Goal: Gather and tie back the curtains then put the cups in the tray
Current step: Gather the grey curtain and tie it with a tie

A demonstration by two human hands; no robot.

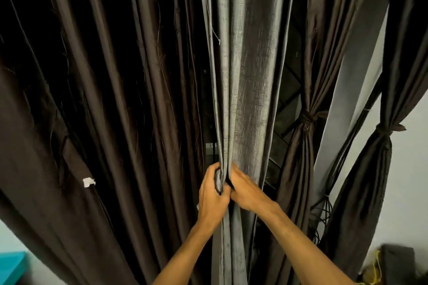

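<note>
Left hand (212,194), right hand (246,188) side by side, arms raised — both gripping bunched grey curtain (245,90).

grey curtain (245,90) sheeny cloth, brown curtain (115,99) satiny

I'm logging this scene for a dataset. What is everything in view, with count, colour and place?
grey curtain: 1, silver-grey, centre, gathered in both hands
loose curtains: count unclear, dark brown, left half, hanging untied
tied curtains: 2, dark brown, right of the grey one, each knotted at mid-height
white scrap: 1, white, on the loose curtains, lower left
teal object: 1, teal, bottom left corner, cut off
dark box: 1, dark grey, bottom right corner
yellow cord: 1, yellow, beside the dark box
wall: 1, off-white, right edge
left hand: 1, grips the grey curtain's folds
right hand: 1, grips the same folds alongside
</note>
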